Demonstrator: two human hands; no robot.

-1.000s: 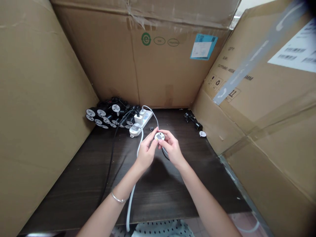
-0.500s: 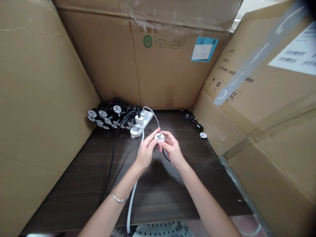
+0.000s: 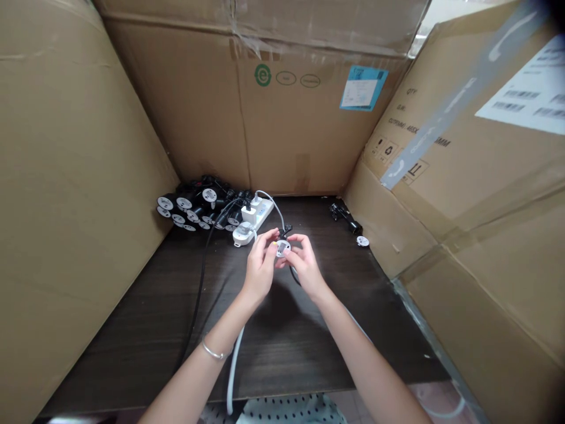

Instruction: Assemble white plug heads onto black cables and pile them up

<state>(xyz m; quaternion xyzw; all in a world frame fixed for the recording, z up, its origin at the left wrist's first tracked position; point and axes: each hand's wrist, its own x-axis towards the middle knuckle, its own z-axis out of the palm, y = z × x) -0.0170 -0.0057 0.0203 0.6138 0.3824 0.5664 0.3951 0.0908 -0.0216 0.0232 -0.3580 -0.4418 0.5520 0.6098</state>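
Note:
Over the dark wooden table (image 3: 145, 330), both my hands pinch a small round white device (image 3: 283, 248) with a black cable hanging from it. My left hand (image 3: 258, 270) grips its left edge with curled fingers. My right hand (image 3: 303, 264) holds its right side, fingers closed around it. A small black connector (image 3: 288, 228) shows just above the device. Behind my hands lies a white power strip (image 3: 252, 220) with white plugs in it. A white cord (image 3: 235, 365) runs from the strip toward me, under my left wrist.
A pile of black round devices with white faces (image 3: 189, 206) sits at the back left. A black part (image 3: 346, 217) and a white disc (image 3: 362, 240) lie at the back right. Large cardboard boxes (image 3: 66, 176) wall in the table on three sides.
My hands have drawn slightly closer together around the round device and tilted it. The black connector now shows above it.

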